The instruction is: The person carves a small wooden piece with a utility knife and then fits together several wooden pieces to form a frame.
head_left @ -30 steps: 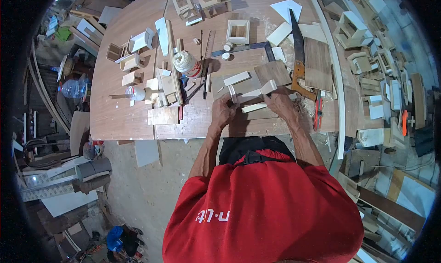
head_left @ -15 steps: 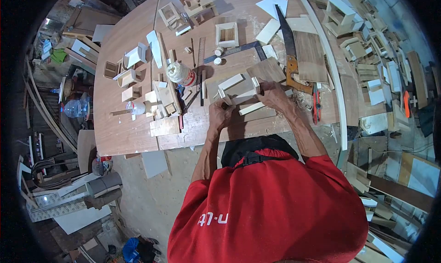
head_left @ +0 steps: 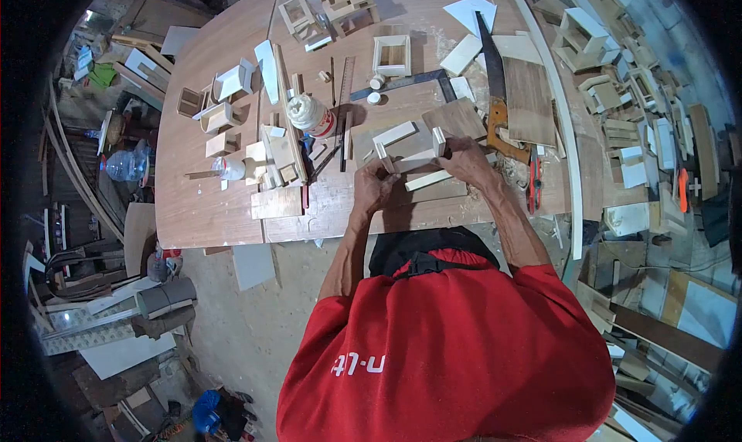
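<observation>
Near the front edge of the table, my left hand (head_left: 374, 185) pinches the left end of a small wooden assembly (head_left: 416, 161), a pale strip with an upright piece at each end. Its right end is between the fingers of my right hand (head_left: 467, 164). Behind the assembly lies a loose pale block (head_left: 395, 133). Another pale strip (head_left: 428, 181) lies just in front of it. A flat brown board (head_left: 454, 120) is beyond my right hand.
A handsaw (head_left: 495, 86) and red pliers (head_left: 535, 183) lie to the right. A glue bottle (head_left: 311, 116) stands left of centre, near a metal square (head_left: 402, 84). Small wooden furniture pieces (head_left: 234, 80) stand at the left and back.
The camera view has shifted slightly, so the table items appear a little displaced. Both hands keep hold of the assembly, with hardly any visible movement.
</observation>
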`<state>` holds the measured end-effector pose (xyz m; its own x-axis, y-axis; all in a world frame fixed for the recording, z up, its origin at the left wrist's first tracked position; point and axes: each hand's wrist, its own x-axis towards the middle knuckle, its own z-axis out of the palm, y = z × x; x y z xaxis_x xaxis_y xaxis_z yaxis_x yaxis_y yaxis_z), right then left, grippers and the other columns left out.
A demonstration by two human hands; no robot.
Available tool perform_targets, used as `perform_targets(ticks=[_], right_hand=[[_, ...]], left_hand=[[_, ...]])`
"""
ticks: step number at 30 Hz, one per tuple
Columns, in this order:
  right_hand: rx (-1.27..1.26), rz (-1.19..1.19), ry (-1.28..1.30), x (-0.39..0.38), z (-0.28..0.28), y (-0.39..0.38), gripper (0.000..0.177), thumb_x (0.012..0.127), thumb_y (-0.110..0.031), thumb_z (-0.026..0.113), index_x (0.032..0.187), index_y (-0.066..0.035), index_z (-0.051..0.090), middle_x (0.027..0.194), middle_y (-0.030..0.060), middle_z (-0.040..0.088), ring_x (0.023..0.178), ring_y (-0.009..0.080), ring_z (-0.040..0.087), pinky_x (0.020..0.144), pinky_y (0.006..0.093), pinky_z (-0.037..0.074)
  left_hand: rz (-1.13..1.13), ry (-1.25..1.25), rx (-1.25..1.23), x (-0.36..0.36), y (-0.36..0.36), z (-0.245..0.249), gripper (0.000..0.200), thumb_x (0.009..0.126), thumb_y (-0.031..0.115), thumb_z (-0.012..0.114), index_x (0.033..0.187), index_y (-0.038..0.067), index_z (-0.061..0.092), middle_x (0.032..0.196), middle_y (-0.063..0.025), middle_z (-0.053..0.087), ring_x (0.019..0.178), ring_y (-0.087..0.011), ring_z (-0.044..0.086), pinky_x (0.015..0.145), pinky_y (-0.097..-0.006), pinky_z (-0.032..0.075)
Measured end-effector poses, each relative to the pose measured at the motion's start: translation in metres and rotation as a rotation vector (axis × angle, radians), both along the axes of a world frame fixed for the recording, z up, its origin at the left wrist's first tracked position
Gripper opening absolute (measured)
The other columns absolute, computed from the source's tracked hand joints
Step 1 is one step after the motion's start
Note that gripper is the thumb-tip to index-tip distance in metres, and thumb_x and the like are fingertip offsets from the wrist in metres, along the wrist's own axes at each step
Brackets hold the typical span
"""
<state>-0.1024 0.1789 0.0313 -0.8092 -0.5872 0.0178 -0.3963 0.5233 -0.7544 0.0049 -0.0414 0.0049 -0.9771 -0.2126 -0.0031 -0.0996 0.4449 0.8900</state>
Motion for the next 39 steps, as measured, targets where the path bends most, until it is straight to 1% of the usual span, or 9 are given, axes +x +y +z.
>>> perform_targets(ticks=[3,9,12,14,17,23,30,32,39], right_hand=[[-0.059,-0.013,-0.016,0.003,0.010,0.001,0.030,0.077,-0.015,0.069,0.100,0.002,0.061,0.087,0.0203,0.068,0.079,0.0355,0.065,0.070,0.0408,0.050],[-0.018,0.014,-0.010,-0.001,0.003,0.000,0.030,0.074,-0.013,0.071,0.098,0.002,0.063,0.087,0.0194,0.069,0.079,0.0319,0.067,0.070,0.0389,0.051],[-0.011,-0.001,-0.101,-0.002,0.008,0.002,0.029,0.073,-0.013,0.072,0.097,0.002,0.064,0.086,0.0184,0.070,0.079,0.0295,0.068,0.070,0.0382,0.051],[0.007,-0.006,-0.136,-0.002,0.009,0.001,0.029,0.073,-0.013,0.073,0.096,0.002,0.065,0.086,0.0178,0.070,0.079,0.0285,0.068,0.070,0.0381,0.051],[0.031,-0.007,-0.057,-0.003,0.007,0.000,0.029,0.073,-0.014,0.073,0.096,0.002,0.066,0.085,0.0173,0.070,0.080,0.0287,0.068,0.071,0.0379,0.051],[0.072,-0.011,-0.037,-0.001,0.011,0.000,0.030,0.074,-0.015,0.073,0.097,0.002,0.065,0.085,0.0192,0.069,0.079,0.0299,0.068,0.070,0.0399,0.050],[0.029,-0.029,-0.122,-0.001,0.007,-0.001,0.029,0.075,-0.013,0.071,0.100,0.001,0.062,0.089,0.0189,0.069,0.085,0.0334,0.067,0.073,0.0403,0.050],[0.003,-0.027,-0.111,-0.002,-0.001,0.000,0.030,0.076,-0.012,0.071,0.101,0.000,0.062,0.090,0.0190,0.069,0.086,0.0341,0.067,0.074,0.0406,0.050],[0.124,-0.022,-0.028,-0.006,-0.014,0.002,0.035,0.077,-0.012,0.067,0.111,-0.004,0.060,0.094,0.0196,0.068,0.090,0.0366,0.065,0.076,0.0426,0.050]], left_hand=[[0.020,-0.030,0.079,0.001,0.004,0.011,0.023,0.075,0.005,0.074,0.097,0.004,0.068,0.081,-0.0120,0.070,0.072,-0.0214,0.068,0.067,-0.0327,0.052],[0.002,-0.032,-0.004,-0.002,-0.003,-0.006,0.022,0.072,0.006,0.075,0.093,0.004,0.066,0.070,-0.0120,0.064,0.067,-0.0240,0.064,0.067,-0.0349,0.051],[-0.046,0.105,-0.076,-0.003,-0.005,-0.007,0.025,0.071,0.007,0.074,0.095,0.005,0.067,0.071,-0.0129,0.062,0.071,-0.0288,0.062,0.074,-0.0386,0.050],[-0.112,0.141,-0.221,-0.003,-0.007,0.001,0.022,0.072,0.007,0.076,0.092,0.005,0.068,0.091,-0.0090,0.068,0.092,-0.0244,0.063,0.082,-0.0361,0.050],[-0.142,0.147,-0.263,-0.004,-0.007,0.002,0.025,0.071,0.008,0.076,0.094,0.005,0.067,0.091,-0.0087,0.068,0.095,-0.0277,0.062,0.084,-0.0377,0.049],[-0.053,-0.058,-0.113,-0.001,-0.003,0.005,0.029,0.074,0.012,0.075,0.099,0.002,0.066,0.092,-0.0134,0.066,0.087,-0.0279,0.065,0.076,-0.0370,0.051],[-0.103,0.000,-0.131,-0.001,-0.007,-0.002,0.028,0.075,0.007,0.074,0.100,0.000,0.066,0.096,-0.0151,0.064,0.086,-0.0268,0.066,0.075,-0.0349,0.052],[-0.066,0.112,-0.126,0.000,-0.003,0.003,0.025,0.073,0.008,0.073,0.096,0.004,0.065,0.082,-0.0139,0.058,0.073,-0.0296,0.059,0.067,-0.0385,0.048],[-0.084,0.083,-0.009,0.000,-0.003,0.000,0.028,0.075,0.005,0.072,0.103,0.004,0.067,0.086,-0.0127,0.061,0.074,-0.0262,0.062,0.069,-0.0359,0.050]])
